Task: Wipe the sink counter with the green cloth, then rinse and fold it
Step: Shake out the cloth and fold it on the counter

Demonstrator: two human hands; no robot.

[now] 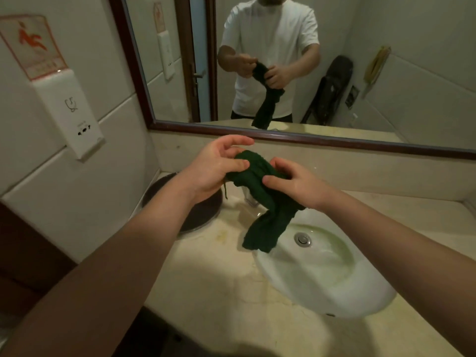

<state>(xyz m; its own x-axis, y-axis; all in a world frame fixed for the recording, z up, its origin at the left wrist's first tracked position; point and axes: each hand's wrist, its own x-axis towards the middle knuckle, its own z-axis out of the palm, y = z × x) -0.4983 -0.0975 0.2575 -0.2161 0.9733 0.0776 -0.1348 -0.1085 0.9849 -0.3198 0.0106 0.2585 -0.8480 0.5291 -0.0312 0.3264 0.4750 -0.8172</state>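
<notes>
The dark green cloth [268,210] hangs bunched in the air above the left rim of the white sink [324,276]. My left hand [216,168] pinches its upper end with the thumb, the other fingers spread apart. My right hand [293,181] grips the cloth just to the right, thumb and fingers closed around it. The lower end of the cloth dangles over the sink's edge and the beige counter [213,279]. The tap is mostly hidden behind the cloth.
A round dark lid or bin opening [201,210] is set in the counter at the back left. A wall mirror [283,60] runs behind the sink and shows a person holding the cloth. A white dispenser [74,117] hangs on the left wall. A metal drain [302,239] sits in the basin.
</notes>
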